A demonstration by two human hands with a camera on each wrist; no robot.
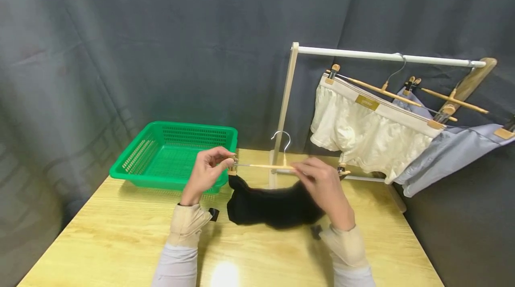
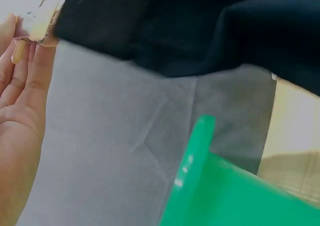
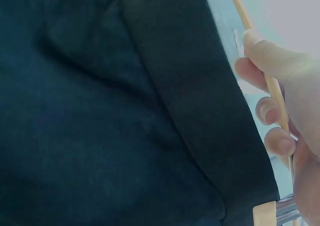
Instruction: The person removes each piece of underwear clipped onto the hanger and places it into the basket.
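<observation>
Here's the left hand (image 1: 206,173), near the middle of the frame, pinching the spring clip (image 1: 232,170) at one end of a wooden clip hanger (image 1: 270,166). Over to the right hand (image 1: 325,185), just right of centre, and its fingers are curled round the hanger's slim bar; the right wrist view shows that grip up close. And below the bar, lower centre, hangs the black underwear (image 1: 277,206), above the wood-grain table (image 1: 120,242). In the right wrist view a second clip (image 3: 265,214), bottom right, bites onto its wide waistband. The hanger's metal hook points up, in front of the white-railed garment rack (image 1: 342,52) that fills the right side of the frame. Plenty on that rail: cream satin shorts (image 1: 362,117), clipped by the waistband, and behind them a blue-grey garment (image 1: 450,153), partly hidden, at far right. Across to the left of centre, a green plastic basket (image 1: 157,183) sits on the table, just beside the left hand, with a dark grey curtain (image 1: 201,45) behind.
</observation>
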